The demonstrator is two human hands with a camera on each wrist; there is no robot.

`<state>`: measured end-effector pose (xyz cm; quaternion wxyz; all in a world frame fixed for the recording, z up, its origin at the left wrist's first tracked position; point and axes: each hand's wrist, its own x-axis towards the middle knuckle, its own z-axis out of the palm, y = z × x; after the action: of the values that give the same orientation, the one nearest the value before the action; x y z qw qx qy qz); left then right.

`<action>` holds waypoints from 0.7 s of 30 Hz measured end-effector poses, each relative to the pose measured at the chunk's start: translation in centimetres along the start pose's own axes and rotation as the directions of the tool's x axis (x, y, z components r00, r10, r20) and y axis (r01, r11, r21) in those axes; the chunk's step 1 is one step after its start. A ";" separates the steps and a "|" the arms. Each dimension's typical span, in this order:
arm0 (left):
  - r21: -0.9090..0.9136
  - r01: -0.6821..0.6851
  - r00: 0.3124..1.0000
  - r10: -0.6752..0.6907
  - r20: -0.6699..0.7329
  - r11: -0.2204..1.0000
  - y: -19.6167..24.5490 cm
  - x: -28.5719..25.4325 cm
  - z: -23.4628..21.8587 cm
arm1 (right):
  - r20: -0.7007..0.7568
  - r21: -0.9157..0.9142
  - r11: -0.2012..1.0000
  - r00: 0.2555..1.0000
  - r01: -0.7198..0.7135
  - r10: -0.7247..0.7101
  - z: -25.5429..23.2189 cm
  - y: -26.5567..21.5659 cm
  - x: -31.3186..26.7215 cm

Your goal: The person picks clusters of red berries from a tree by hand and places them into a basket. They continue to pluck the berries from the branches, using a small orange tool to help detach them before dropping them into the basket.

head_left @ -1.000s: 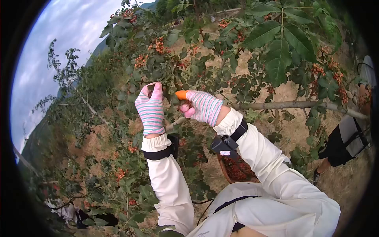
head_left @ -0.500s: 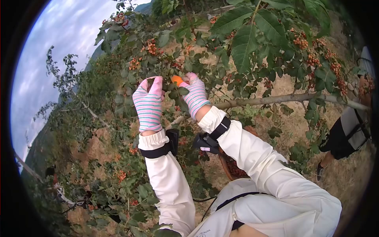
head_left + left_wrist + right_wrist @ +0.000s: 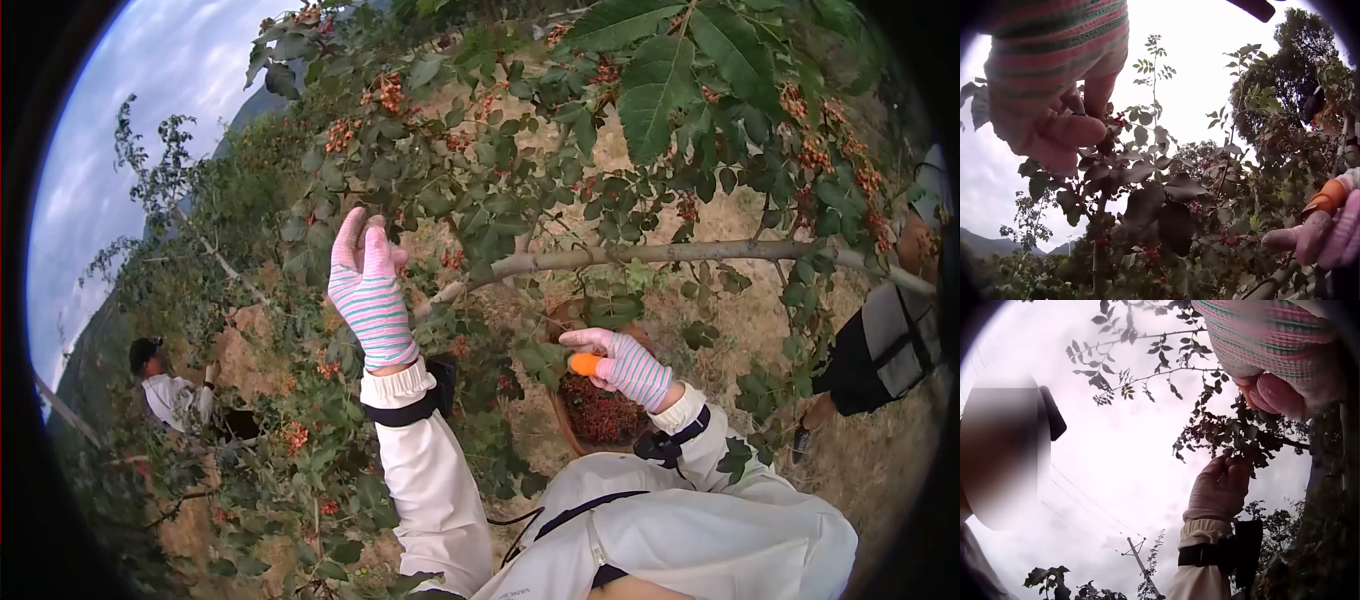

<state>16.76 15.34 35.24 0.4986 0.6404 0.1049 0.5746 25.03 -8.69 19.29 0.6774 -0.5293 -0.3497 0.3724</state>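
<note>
Raised among the leaves, my left hand (image 3: 372, 300) wears a pink-and-teal striped glove. In the left wrist view its thumb and fingers pinch a leafy twig (image 3: 1110, 140) with small red berries (image 3: 1120, 119); the curled fingers partly hide the pinch. My right hand (image 3: 632, 368) hangs lower, over a brown basket (image 3: 563, 432), its fingers loosely extended and an orange cover (image 3: 585, 364) on one digit. Nothing shows in its grasp. Inside the basket lies a heap of loose red berries (image 3: 602, 412).
A bare branch (image 3: 700, 252) crosses from the middle to the right. Clusters of orange-red berries (image 3: 812, 152) hang among the leaves there, behind large leaves (image 3: 655, 90). One person (image 3: 172, 395) is at the lower left; another in black shorts (image 3: 850, 365) stands at the right.
My right hand has left the leaves beside my left hand and moved down and right to above the basket. The left hand stays up, its fingers now less bunched in the head view.
</note>
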 end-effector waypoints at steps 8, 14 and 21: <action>0.232 0.205 0.959 -0.243 0.146 0.951 -8.3 -2.1 2.4 | -0.213 -0.976 0.000 0.965 -0.216 0.155 -2.0 7.2 -3.1; 0.678 0.100 0.993 -0.114 -0.024 0.728 -6.8 0.6 4.7 | 0.197 -0.349 0.927 0.978 0.141 -0.074 4.7 -6.9 2.7; 0.704 0.124 0.979 -0.203 0.029 0.700 -6.2 0.8 3.8 | -0.184 -0.741 0.574 0.717 0.349 -0.672 6.5 -9.1 16.5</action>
<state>22.89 16.95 31.60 0.2739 0.7983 0.3440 0.4115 28.49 7.28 30.77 0.5853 -0.6735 -0.4330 -0.1274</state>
